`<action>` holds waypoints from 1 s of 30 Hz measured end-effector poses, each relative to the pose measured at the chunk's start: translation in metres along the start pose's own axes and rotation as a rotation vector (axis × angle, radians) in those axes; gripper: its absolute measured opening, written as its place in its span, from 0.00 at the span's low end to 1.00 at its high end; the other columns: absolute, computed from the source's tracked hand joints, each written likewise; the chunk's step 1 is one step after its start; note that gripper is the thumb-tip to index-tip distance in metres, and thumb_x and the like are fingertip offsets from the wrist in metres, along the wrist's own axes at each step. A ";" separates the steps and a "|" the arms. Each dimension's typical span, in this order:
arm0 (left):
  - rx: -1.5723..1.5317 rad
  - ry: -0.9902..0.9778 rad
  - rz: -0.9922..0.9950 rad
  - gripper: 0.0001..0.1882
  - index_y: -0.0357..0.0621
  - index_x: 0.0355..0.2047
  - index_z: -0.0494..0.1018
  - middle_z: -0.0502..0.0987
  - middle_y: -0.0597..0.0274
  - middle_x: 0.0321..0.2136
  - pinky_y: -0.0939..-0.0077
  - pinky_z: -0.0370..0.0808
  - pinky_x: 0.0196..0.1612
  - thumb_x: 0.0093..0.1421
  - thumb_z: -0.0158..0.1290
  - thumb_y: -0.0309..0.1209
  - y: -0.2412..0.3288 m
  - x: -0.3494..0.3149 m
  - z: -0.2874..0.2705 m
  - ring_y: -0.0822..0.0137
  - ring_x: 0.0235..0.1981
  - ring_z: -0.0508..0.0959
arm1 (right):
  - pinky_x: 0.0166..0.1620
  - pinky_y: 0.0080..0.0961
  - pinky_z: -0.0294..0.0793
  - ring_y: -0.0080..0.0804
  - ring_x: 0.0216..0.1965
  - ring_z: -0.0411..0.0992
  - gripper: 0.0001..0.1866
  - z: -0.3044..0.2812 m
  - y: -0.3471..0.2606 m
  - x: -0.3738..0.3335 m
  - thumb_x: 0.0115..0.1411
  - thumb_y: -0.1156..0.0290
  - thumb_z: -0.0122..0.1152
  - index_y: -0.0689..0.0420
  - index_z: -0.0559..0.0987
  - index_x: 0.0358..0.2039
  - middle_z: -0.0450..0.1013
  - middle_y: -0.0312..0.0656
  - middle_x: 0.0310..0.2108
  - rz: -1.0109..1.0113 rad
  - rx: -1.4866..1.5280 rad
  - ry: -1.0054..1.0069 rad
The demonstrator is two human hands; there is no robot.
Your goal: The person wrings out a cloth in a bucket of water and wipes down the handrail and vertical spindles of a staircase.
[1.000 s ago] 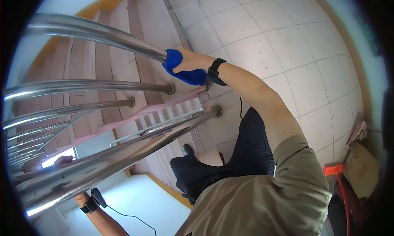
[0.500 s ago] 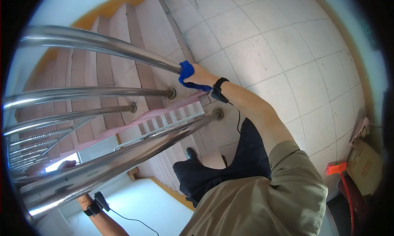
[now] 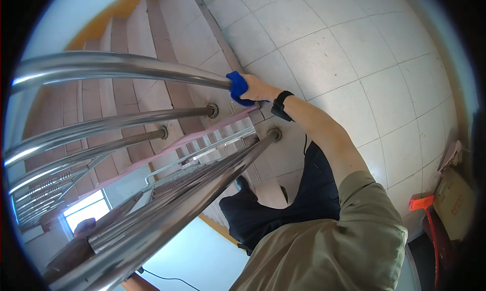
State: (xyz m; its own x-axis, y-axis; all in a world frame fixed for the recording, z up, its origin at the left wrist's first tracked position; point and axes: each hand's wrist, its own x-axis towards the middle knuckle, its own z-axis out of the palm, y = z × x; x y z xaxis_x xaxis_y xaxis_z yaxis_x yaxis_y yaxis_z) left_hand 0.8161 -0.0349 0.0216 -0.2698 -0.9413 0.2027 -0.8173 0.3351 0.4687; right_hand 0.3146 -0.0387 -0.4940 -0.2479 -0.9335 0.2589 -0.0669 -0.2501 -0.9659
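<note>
Head-worn fisheye view, steeply down over railing and stairs

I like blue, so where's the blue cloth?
In the head view, upper middle: the blue cloth is in the right hand, against the top metal pole.

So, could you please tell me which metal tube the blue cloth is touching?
The topmost metal tube in view: the right hand holds the blue cloth on it, while the tubes below carry none.

Blue cloth moved rightward along rail; more window shows.
</note>
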 end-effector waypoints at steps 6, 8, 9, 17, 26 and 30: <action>0.023 -0.060 0.267 0.39 0.39 0.51 0.72 0.75 0.55 0.44 0.62 0.68 0.57 0.46 0.73 0.50 0.010 -0.012 0.014 0.62 0.49 0.74 | 0.43 0.27 0.77 0.27 0.37 0.77 0.28 0.004 0.047 -0.018 0.57 0.70 0.65 0.54 0.73 0.59 0.78 0.41 0.34 0.329 -0.025 -0.009; -0.001 0.042 0.273 0.34 0.39 0.51 0.71 0.75 0.56 0.44 0.65 0.69 0.57 0.52 0.65 0.50 -0.012 -0.012 0.005 0.63 0.48 0.74 | 0.46 0.35 0.76 0.46 0.40 0.79 0.23 0.010 0.064 -0.020 0.56 0.63 0.67 0.56 0.76 0.52 0.80 0.52 0.37 0.359 -0.050 0.053; -0.042 0.143 0.280 0.30 0.39 0.51 0.70 0.75 0.56 0.44 0.67 0.69 0.56 0.59 0.57 0.50 -0.020 -0.009 0.005 0.63 0.47 0.74 | 0.46 0.35 0.76 0.46 0.40 0.79 0.23 0.013 0.074 -0.023 0.56 0.63 0.67 0.56 0.76 0.52 0.80 0.52 0.37 0.356 -0.046 0.053; -0.039 0.030 0.231 0.35 0.39 0.53 0.69 0.75 0.55 0.45 0.66 0.71 0.56 0.56 0.60 0.54 -0.037 -0.003 -0.016 0.64 0.47 0.75 | 0.42 0.31 0.75 0.32 0.34 0.74 0.23 0.023 0.101 -0.033 0.53 0.68 0.68 0.54 0.76 0.50 0.79 0.42 0.33 0.262 -0.179 0.172; 0.144 0.116 0.300 0.31 0.40 0.52 0.70 0.74 0.59 0.42 0.69 0.70 0.55 0.56 0.59 0.50 -0.003 -0.008 0.010 0.65 0.46 0.74 | 0.48 0.30 0.74 0.31 0.38 0.75 0.25 0.009 0.061 -0.025 0.51 0.66 0.73 0.55 0.78 0.50 0.79 0.42 0.37 0.265 -0.032 0.057; 0.046 0.200 0.199 0.32 0.40 0.51 0.70 0.74 0.59 0.42 0.69 0.69 0.55 0.55 0.60 0.51 -0.001 -0.012 0.012 0.66 0.46 0.73 | 0.51 0.29 0.74 0.32 0.41 0.75 0.27 0.012 0.089 -0.030 0.51 0.67 0.73 0.55 0.77 0.52 0.79 0.43 0.40 0.281 0.050 0.043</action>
State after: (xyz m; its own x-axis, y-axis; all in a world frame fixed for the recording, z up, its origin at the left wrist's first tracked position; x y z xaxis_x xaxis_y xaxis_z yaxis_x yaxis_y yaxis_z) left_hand 0.8140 -0.0245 0.0087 -0.3255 -0.8292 0.4543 -0.7815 0.5064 0.3644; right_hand 0.3276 -0.0358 -0.5876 -0.2909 -0.9566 -0.0199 0.0574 0.0033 -0.9983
